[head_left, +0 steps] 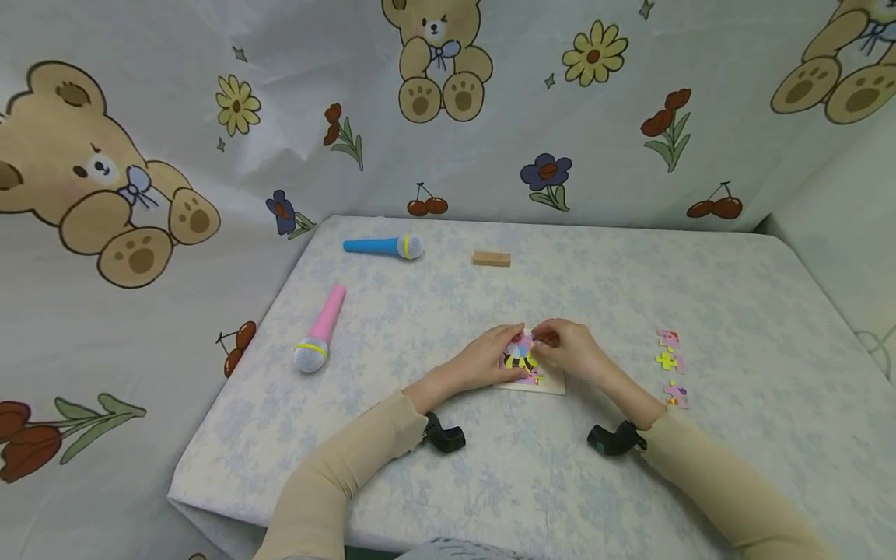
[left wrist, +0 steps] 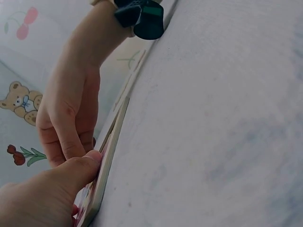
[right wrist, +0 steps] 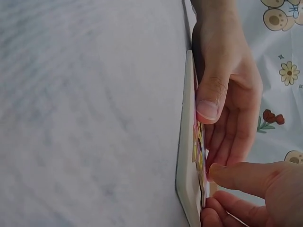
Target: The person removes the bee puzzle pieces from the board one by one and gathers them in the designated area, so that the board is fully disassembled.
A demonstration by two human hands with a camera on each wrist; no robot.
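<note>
A small jigsaw board (head_left: 553, 383) with a white rim lies at the table's middle, partly filled with pink and yellow-and-black striped pieces (head_left: 520, 362). My left hand (head_left: 483, 359) holds the board from its left side, the thumb on the pieces and the fingers reaching to the far edge. At the board's upper right, my right hand (head_left: 575, 351) pinches a puzzle piece (right wrist: 204, 191), mostly hidden by the fingertips. In the left wrist view, the left thumb (left wrist: 85, 168) lies over the board's edge close to the right fingers.
Loose puzzle pieces (head_left: 670, 361) form a column right of my right hand. A pink toy microphone (head_left: 326, 319) and a blue one (head_left: 374, 246) lie on the left. Toward the back is a wooden block (head_left: 491, 259). A bear-print curtain (head_left: 315, 47) hangs behind the table.
</note>
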